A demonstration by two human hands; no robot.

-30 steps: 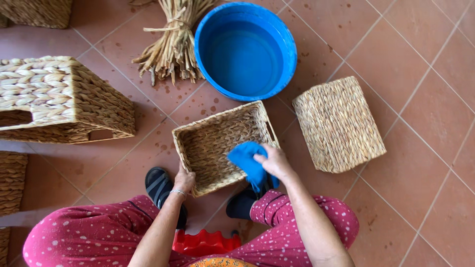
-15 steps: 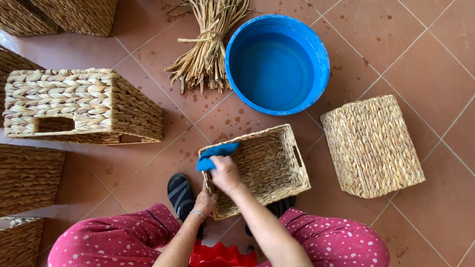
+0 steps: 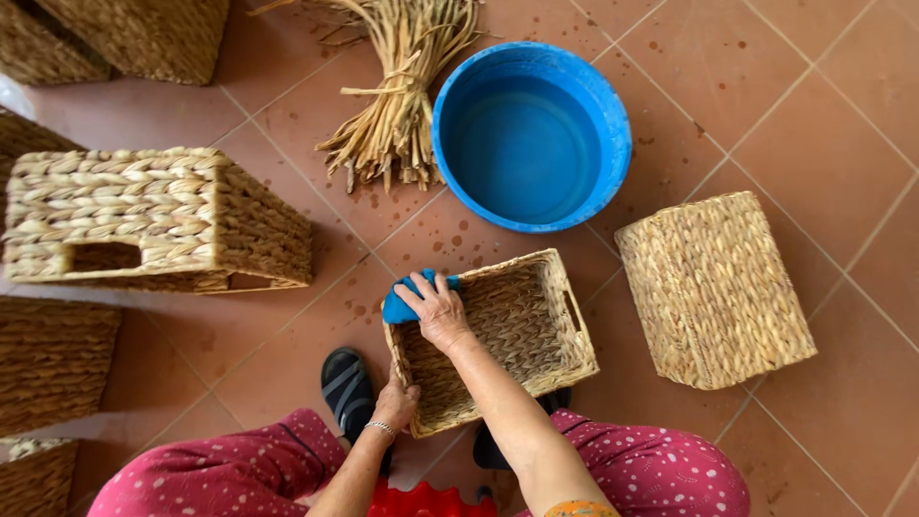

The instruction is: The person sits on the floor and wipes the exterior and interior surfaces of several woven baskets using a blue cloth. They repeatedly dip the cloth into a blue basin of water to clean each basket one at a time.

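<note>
So the whole floor here is terracotta tile with pale grout lines, and it's speckled with dark wet spots around the middle, probably splashes from the basin. Woven baskets everywhere: a big one lying on its side on the left with a handle cutout facing us, more stacked along the left edge and top corner, and one flipped upside down on the right, well apart from the person, maybe set aside to dry, though that's my guess.

Up top sits a round blue basin with water in it, near enough to reach without getting up. Just beside it is a tied bundle of dried reeds, fanned out at the cut end.

The person sits low, knees in red dotted trousers, black sandals on. Between the knees is the open rectangular basket, mouth up. The left hand grips the near rim, looks like it's steadying the thing so it doesn't slide. The right hand is pressed down flat-ish over a blue cloth at the far left corner of the rim, fingers curled onto it, rubbing the weave there by the look of it.
</note>
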